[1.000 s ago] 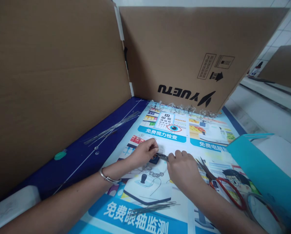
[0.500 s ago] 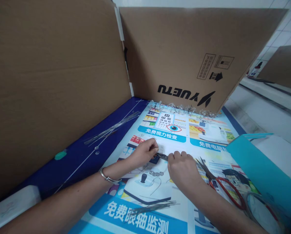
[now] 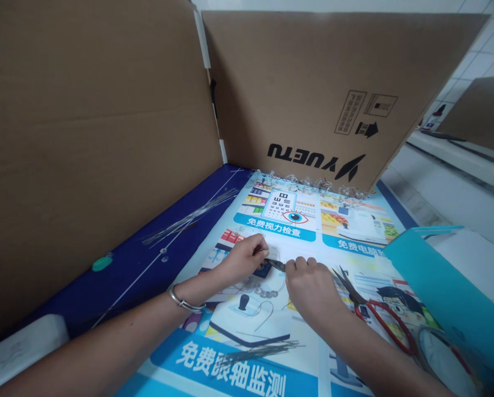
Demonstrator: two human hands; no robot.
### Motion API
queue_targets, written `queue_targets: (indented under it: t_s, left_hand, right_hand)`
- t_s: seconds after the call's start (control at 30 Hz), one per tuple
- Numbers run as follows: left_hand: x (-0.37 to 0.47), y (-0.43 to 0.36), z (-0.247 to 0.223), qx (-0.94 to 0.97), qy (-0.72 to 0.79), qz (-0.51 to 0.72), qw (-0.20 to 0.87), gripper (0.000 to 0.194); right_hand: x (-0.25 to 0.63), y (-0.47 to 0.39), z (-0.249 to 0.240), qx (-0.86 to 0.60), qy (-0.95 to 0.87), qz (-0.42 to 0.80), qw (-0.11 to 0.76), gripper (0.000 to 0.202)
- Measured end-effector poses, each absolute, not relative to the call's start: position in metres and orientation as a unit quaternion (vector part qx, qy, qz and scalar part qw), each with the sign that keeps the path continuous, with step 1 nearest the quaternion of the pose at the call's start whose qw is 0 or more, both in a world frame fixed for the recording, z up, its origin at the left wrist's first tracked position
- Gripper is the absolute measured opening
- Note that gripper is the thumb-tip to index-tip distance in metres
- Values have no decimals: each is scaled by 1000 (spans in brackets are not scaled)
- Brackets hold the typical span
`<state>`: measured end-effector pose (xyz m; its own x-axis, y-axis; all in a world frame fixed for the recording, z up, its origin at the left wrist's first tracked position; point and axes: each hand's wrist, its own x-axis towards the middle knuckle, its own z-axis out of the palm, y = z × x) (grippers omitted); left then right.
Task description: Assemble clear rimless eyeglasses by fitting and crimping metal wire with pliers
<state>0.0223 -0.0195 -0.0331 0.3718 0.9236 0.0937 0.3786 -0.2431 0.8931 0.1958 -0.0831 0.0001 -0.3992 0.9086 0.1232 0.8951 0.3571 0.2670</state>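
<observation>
My right hand (image 3: 311, 284) is wrapped round a pair of dark pliers (image 3: 277, 265), whose jaws point left. The fingers of my left hand (image 3: 249, 255) are pinched together at the tips of those jaws, on a thin wire that is barely visible. Several clear beads (image 3: 266, 290) on a looped wire hang or lie just below the pliers. Scissors with red handles (image 3: 390, 320) lie spread beside my right forearm. A bundle of short wires (image 3: 263, 352) rests on the printed sheet (image 3: 305, 314) nearer to me.
Cardboard panels (image 3: 313, 82) stand at the back and left. Clear beaded pieces (image 3: 313, 183) line the back panel's foot. Long wires (image 3: 189, 218) and a green lump (image 3: 102, 263) lie at left. A roll of tape (image 3: 445, 353) and a teal folder (image 3: 449, 286) are at right.
The beads on the looped wire have shifted slightly. Both hands have stayed almost where they were, with the pliers still held.
</observation>
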Motion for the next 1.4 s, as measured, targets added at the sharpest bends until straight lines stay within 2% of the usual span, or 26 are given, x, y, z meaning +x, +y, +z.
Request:
queue_targets:
  t_s: [0.77,1.4]
  left_hand:
    - [23,-18,-38,710,459,329,420,8]
    - [26,-23,-35,683,473,351,432,10]
  right_hand:
    - [199,-81,-4,569,818,86,-8,14]
    - [195,-81,-2,547,821,161,4,12]
